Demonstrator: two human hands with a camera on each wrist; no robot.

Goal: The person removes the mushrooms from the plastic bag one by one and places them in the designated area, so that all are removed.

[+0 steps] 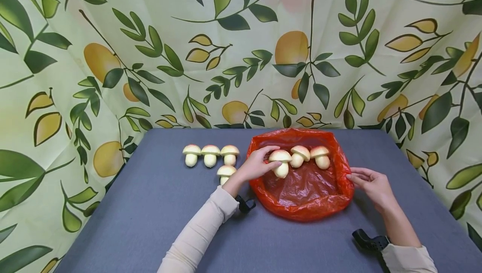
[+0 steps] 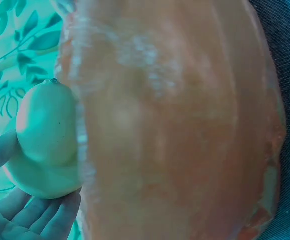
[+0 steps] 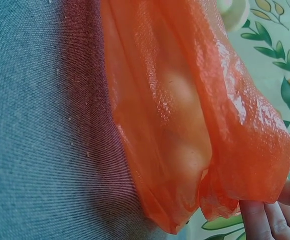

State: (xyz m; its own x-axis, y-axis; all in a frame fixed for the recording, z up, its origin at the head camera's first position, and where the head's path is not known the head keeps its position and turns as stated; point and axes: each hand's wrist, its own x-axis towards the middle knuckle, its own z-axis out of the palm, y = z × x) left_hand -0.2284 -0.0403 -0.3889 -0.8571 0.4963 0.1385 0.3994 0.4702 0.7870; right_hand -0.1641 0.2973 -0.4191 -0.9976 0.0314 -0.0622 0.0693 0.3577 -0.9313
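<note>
My left hand (image 1: 257, 166) grips a toy mushroom (image 1: 280, 164) with a pale stem and a pinkish cap, over the left part of an open red plastic bag (image 1: 301, 211). In the left wrist view the held mushroom (image 2: 47, 125) shows between thumb and fingers, beside the bag wall (image 2: 159, 130). Two more mushrooms, one tilted (image 1: 299, 157) and one at the right (image 1: 321, 157), lie inside the bag. My right hand (image 1: 373, 186) pinches the bag's right edge; in the right wrist view its fingers (image 3: 257, 222) are at the red plastic (image 3: 249, 170).
Left of the bag, three mushrooms stand in a row on the grey table (image 1: 150, 222), among them the leftmost mushroom (image 1: 191, 155). Another mushroom (image 1: 226, 172) sits nearer, partly behind my left wrist. A leaf-patterned cloth (image 1: 241, 38) hangs behind the table.
</note>
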